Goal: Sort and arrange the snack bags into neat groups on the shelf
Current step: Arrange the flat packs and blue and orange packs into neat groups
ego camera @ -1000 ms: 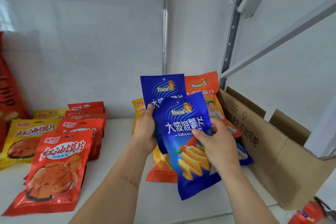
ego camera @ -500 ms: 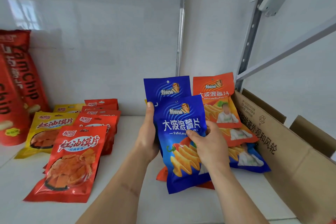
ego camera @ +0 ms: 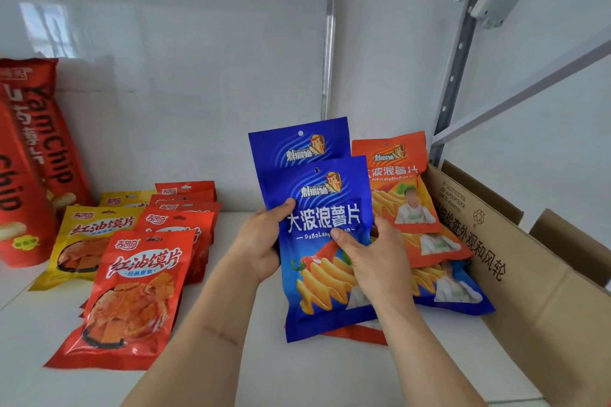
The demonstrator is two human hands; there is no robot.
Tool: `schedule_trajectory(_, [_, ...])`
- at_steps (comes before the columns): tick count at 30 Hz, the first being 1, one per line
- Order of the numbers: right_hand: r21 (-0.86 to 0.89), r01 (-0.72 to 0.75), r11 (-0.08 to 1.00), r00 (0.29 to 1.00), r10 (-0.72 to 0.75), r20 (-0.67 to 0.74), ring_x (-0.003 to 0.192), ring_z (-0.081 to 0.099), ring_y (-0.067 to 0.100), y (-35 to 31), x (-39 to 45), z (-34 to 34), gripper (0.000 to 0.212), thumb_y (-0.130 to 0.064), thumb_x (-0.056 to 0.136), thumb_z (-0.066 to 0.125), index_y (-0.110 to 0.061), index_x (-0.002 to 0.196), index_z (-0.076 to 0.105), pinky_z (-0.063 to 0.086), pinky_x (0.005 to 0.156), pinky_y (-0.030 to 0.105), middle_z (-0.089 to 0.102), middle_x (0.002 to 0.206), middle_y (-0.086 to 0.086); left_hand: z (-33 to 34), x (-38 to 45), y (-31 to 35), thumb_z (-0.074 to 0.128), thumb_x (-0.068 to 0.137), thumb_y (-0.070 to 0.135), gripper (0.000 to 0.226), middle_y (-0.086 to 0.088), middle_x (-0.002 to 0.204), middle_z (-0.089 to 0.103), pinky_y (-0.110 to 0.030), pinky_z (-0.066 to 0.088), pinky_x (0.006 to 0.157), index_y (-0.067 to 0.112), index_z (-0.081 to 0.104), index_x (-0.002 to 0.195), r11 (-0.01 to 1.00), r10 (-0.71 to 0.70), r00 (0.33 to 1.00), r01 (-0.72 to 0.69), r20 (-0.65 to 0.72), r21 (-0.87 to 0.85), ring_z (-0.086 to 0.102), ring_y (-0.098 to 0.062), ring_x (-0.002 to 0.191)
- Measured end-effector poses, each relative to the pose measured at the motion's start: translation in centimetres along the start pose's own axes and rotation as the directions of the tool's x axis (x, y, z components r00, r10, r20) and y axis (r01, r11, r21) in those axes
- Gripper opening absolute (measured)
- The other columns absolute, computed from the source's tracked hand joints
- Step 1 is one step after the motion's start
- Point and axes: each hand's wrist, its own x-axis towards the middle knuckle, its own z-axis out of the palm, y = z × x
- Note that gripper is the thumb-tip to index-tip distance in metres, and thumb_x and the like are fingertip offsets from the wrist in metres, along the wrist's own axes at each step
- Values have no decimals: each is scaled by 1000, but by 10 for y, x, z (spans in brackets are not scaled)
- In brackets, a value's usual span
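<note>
Two blue chip bags sit together upright at the centre of view, the front blue bag (ego camera: pixel 325 241) overlapping the rear blue bag (ego camera: pixel 299 145) so that only the rear one's top strip shows at 12 o'clock above it. The left hand (ego camera: pixel 261 241) grips the pair from the 9 o'clock edge, thumb curled over the front face and fingers hidden behind. The right hand (ego camera: pixel 377 261) pinches the front bag from 3 o'clock, thumb pressed on the printed face. Holding both sides like this looks meant to square the two bags into one matched stack before they are set down on the shelf (ego camera: pixel 297 373).

Behind the right hand, toward 2 o'clock, orange chip bags (ego camera: pixel 396 175) lean in an overlapping fan, with another blue bag (ego camera: pixel 453 294) lying under them at 4 o'clock (colours mixed there, so that pile seems not yet sorted). An orange edge peeks out beneath the held pair at 6 o'clock.

At 9 o'clock, red snack bags (ego camera: pixel 132 301) and yellow snack bags (ego camera: pixel 86 241) lie in overlapping rows, each colour kept to itself, which reads as finished grouping. Tall red yam chip bags (ego camera: pixel 29 175) stand at the far 9 o'clock edge. An open cardboard box (ego camera: pixel 529 291) sits at 3 o'clock.
</note>
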Motion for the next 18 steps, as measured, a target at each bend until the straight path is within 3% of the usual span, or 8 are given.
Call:
schedule_trajectory(5, [82,-11,997,1000,13,-29,103,61,7,-2,-1,-14,68,-78,74,52,-31,122,53,54,77,30,60,114,-12,-11,4,17,61,100,24,29,-18,106,76,-45,62,74,5,60,121,998,54,996,-53,-73,13,75,-31,89])
schedule_trajectory(8, [-43,-51,998,996,47,-80,106,59,10,11,3,-37,55,-64,88,53,-25,126,55,52,85,34,62,118,-8,-24,6,26,62,100,23,26,-17,105,76,-49,60,84,5,61,119,993,109,985,-102,-132,56,74,-32,91])
schedule_trajectory(11, [-200,-109,974,993,98,-60,100,61,16,33,2,-54,37,-52,94,53,-23,115,62,52,80,35,66,108,-4,-36,9,30,62,99,21,26,-16,107,76,-50,57,91,5,62,121,982,171,966,-151,-194,116,73,-32,93])
schedule_trajectory(14, [-388,-163,907,987,145,-76,96,62,24,54,-6,-61,34,-54,94,49,-24,104,62,48,69,36,65,104,1,-42,8,25,61,100,20,20,-13,103,75,-44,59,83,8,63,116,971,205,951,-168,-231,173,72,-28,88])
schedule_trajectory(18, [-410,-221,885,973,173,-150,93,61,25,63,-19,-63,35,-57,91,51,-26,105,58,48,68,34,65,98,0,-45,6,10,59,101,19,14,-9,97,75,-36,57,68,11,62,113,972,193,945,-148,-263,183,72,-22,80])
